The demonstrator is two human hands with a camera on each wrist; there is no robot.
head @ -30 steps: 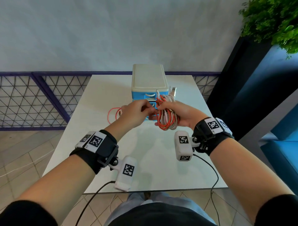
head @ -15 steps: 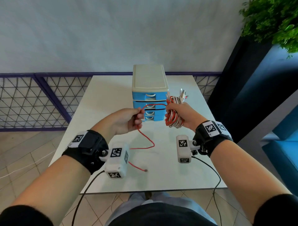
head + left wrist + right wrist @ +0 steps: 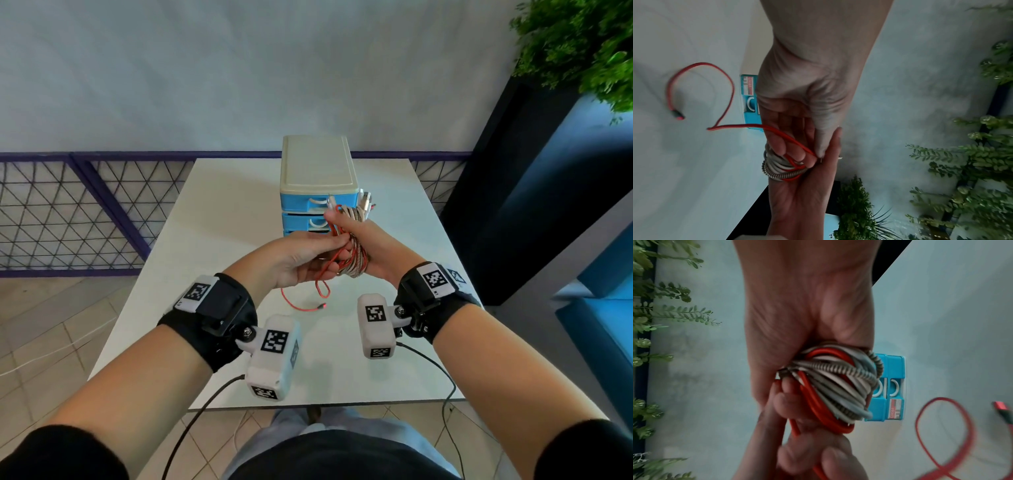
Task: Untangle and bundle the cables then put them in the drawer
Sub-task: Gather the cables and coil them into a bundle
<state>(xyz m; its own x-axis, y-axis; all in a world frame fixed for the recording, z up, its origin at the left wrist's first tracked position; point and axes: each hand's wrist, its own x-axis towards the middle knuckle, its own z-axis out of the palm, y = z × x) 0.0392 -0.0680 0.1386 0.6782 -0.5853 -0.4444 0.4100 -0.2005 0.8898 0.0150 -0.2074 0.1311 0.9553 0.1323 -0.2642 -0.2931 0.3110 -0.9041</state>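
My right hand (image 3: 356,236) grips a coiled bundle of red, white and braided silver cables (image 3: 356,250), held above the table in front of the drawer unit. The same bundle (image 3: 838,386) fills the right wrist view. My left hand (image 3: 308,257) pinches the loose red cable (image 3: 789,138) right against the bundle. The red cable's free tail (image 3: 301,301) hangs down onto the table and ends in a red plug (image 3: 322,305). The small blue drawer unit (image 3: 315,192) with a cream top stands mid-table, its drawers closed.
The white table (image 3: 212,240) has its near edge just past my wrists. A purple lattice railing (image 3: 68,212) runs along the left and back. A dark planter with a green plant (image 3: 582,51) stands to the right.
My left hand, which had drawn the red cable out to the left, has come back to the bundle. The loose red tail is shorter and now lies nearer the middle.
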